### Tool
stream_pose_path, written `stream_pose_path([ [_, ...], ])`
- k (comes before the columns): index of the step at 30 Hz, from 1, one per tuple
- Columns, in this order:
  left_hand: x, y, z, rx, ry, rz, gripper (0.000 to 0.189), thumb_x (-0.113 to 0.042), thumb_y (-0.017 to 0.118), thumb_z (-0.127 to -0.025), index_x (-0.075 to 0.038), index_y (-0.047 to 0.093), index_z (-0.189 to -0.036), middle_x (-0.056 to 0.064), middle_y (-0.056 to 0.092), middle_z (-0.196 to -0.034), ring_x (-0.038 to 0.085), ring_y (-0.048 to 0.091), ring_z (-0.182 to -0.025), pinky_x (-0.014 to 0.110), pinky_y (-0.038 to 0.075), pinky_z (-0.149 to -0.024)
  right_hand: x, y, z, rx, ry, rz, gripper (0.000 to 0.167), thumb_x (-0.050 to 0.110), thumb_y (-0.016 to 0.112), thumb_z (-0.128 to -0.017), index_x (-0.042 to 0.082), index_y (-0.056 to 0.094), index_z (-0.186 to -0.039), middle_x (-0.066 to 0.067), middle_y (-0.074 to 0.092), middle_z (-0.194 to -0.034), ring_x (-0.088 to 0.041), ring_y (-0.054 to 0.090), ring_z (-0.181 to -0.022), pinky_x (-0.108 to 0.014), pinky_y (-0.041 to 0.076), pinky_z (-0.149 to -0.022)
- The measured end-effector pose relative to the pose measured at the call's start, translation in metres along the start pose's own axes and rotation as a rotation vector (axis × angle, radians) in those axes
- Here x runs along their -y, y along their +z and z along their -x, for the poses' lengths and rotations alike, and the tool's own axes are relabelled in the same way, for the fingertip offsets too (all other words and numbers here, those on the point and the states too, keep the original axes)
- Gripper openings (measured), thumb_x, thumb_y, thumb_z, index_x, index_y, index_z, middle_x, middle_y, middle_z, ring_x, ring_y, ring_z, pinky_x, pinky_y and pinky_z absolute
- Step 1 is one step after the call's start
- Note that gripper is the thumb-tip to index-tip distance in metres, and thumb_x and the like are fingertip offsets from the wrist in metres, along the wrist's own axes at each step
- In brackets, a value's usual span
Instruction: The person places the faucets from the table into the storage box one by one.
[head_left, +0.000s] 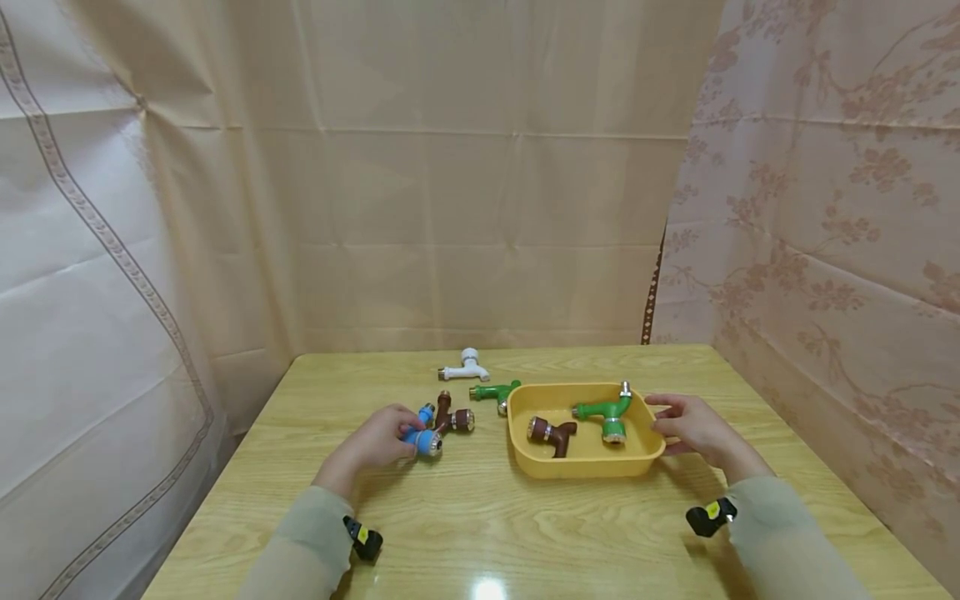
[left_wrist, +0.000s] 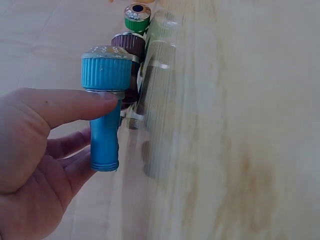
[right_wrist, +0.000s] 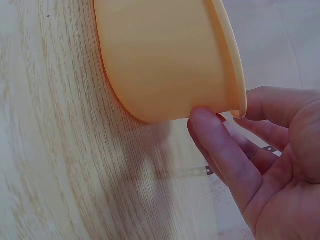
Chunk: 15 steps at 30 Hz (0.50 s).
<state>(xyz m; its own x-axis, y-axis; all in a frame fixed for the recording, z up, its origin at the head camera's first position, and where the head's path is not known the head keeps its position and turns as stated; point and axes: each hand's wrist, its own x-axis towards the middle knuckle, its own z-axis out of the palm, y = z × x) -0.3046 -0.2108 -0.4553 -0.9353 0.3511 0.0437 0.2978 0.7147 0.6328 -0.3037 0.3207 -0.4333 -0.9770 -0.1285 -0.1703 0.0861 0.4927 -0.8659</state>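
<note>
My left hand (head_left: 386, 435) pinches a blue plastic tap (left_wrist: 105, 125), its thumb across the neck below the ribbed knob and the other fingers behind. Close beyond it in the head view lies a dark brown tap (head_left: 452, 419). At the right end of a yellow plastic tray (head_left: 585, 468), my right hand (head_left: 697, 429) holds the rim, with fingertips over the edge and the thumb (right_wrist: 215, 135) against the outer wall. Inside the tray are a brown tap (head_left: 555, 435) on the left and a green tap (head_left: 611, 412) with a metal end on the right.
A green tap (head_left: 495, 392) lies just left of the tray, partly hidden by its wall. Farther back is a white tap (head_left: 467, 367). Everything rests on a wood-grain table (head_left: 450, 525), with hanging cloth (head_left: 487, 208) behind and at both sides.
</note>
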Motion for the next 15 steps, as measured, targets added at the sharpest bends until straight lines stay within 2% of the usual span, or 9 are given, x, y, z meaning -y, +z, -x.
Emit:
stream_pose_path([
  [8, -0.0037, -0.0032, 0.0003, -0.028, 0.014, -0.008, 0.023, -0.001, 0.080, -0.086, -0.015, 0.075, -0.104, 0.008, 0.059, -0.125, 0.028, 0.060, -0.110, 0.046, 0.055, -0.090, 0.0004, 0.0006, 0.0006, 0.002, -0.011, -0.008, 0.058, 0.003, 0.061, -0.098, -0.007, 0.038, -0.151, -0.031, 0.052, -0.128, -0.030, 0.067, -0.098, -0.045, 0.061, -0.076],
  [15, -0.0093, -0.0063, 0.0022, -0.043, 0.019, -0.005, 0.026, -0.002, 0.079, -0.087, -0.015, 0.075, -0.110, 0.008, 0.058, -0.126, 0.032, 0.061, -0.112, 0.045, 0.055, -0.091, 0.0013, 0.0004, 0.0015, 0.003, -0.009, -0.011, 0.058, 0.002, 0.061, -0.099, -0.007, 0.038, -0.151, -0.030, 0.053, -0.126, -0.029, 0.067, -0.097, -0.045, 0.061, -0.076],
])
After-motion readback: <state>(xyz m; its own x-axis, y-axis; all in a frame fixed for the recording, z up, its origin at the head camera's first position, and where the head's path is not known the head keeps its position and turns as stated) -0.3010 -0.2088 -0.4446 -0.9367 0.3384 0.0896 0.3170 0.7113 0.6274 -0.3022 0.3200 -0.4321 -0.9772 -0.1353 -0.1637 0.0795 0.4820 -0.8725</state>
